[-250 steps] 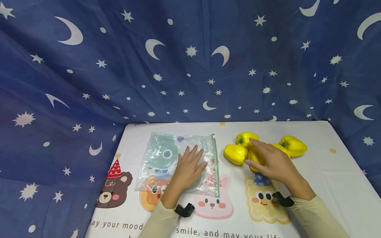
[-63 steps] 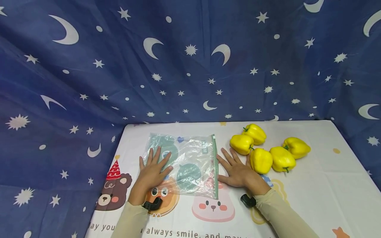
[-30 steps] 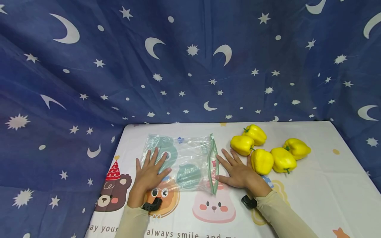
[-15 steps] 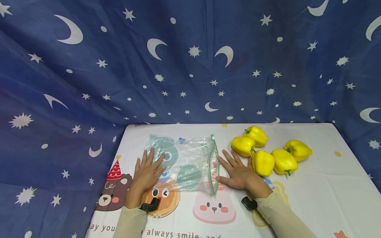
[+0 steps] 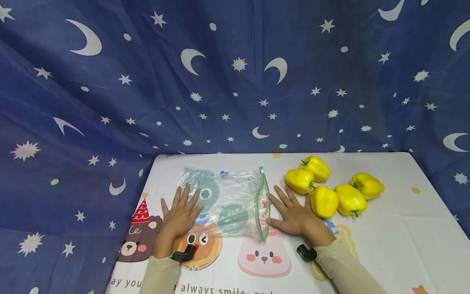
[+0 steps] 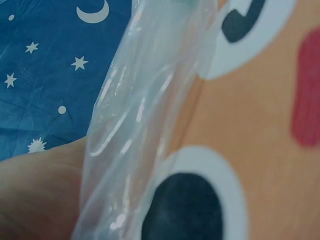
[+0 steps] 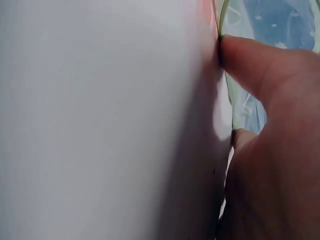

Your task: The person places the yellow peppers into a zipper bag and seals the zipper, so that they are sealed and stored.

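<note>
Clear, green-edged plastic bag (image 5: 233, 200) on the white tablecloth (image 5: 411, 237).
Your left hand (image 5: 180, 217) touches its left end, your right hand (image 5: 295, 214) its mouth (image 5: 257, 202), near yellow bell peppers (image 5: 324, 202); fingers spread wide.

Bare tablecloth (image 5: 407, 237) leaves a wide way in from the right and a narrower lane at the back between the plastic bag (image 5: 238, 204) and the 5 yellow peppers (image 5: 324, 203), with the blue curtain (image 5: 235, 90) closing off the far side. Between the bag's 2 green strips (image 5: 258, 209) a slim gap bows apart, but the spread right hand (image 5: 296, 214) stands between it and the nearest peppers. The left hand (image 5: 179, 216) blocks the bag's left end.
</note>
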